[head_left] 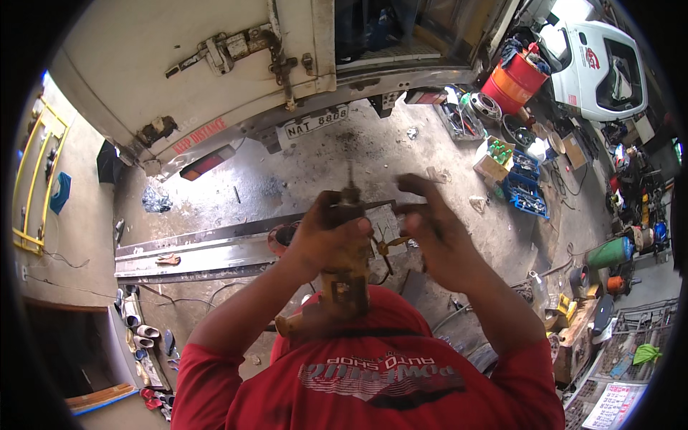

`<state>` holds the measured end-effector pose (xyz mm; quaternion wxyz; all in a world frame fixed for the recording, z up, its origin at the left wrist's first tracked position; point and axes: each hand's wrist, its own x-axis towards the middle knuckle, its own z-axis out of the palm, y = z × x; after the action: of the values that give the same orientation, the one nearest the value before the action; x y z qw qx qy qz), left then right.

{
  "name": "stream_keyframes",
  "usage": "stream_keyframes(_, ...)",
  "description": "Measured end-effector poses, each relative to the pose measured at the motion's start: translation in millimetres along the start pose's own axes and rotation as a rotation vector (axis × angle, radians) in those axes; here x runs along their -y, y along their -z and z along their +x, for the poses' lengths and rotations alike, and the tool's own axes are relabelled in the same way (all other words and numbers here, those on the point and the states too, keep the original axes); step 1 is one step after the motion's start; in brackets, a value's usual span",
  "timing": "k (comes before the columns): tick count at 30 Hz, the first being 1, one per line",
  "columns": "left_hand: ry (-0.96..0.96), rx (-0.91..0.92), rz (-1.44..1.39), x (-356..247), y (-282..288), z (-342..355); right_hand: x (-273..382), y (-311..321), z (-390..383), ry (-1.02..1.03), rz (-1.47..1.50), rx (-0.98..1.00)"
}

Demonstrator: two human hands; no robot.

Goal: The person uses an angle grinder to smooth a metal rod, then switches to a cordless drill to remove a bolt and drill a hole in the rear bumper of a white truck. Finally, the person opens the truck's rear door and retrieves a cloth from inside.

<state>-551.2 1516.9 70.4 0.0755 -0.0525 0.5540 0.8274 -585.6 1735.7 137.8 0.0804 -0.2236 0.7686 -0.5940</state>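
Note:
A worn, yellowish power drill (345,290) is held upright against my red shirt, its thin bit (351,174) pointing away from me. My left hand (315,240) is wrapped round the front of the drill, at the chuck (350,196). To the right of the chuck, my right hand (438,236) is raised with its fingers apart and bent, somewhat blurred. No object shows in it. Between the hands, below the chuck, is a small yellow-orange piece (389,247) beside a dark cord; whether it hangs from the drill is unclear.
Ahead stands a truck's rear with a white door (193,79). A long steel channel (193,251) lies on the floor at left, pliers (168,259) on it. At right are a red drum (514,82), blue tool crates (527,195), a bottle carton (494,159) and a green cylinder (608,252).

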Motion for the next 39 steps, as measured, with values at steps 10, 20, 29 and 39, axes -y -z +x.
stream_keyframes(10, 0.091, 0.276, -0.159, -8.0, 13.3, 4.2, -19.5, 24.0, 5.0, 0.003, -0.187, 0.077)
stream_keyframes(20, 0.065, 0.423, -0.217, -16.5, -2.6, -0.9, -6.7, 19.5, 18.9, 0.394, -0.401, 0.179)
stream_keyframes(29, -0.002, 0.467, -0.113, -23.1, -7.0, -12.0, -0.9, 20.6, 13.6, 0.674, -0.436, 0.178)
stream_keyframes(39, -0.073, 0.501, 0.045, -16.0, -9.9, -10.4, 5.6, 20.7, 20.7, 0.653, -0.499, 0.284)
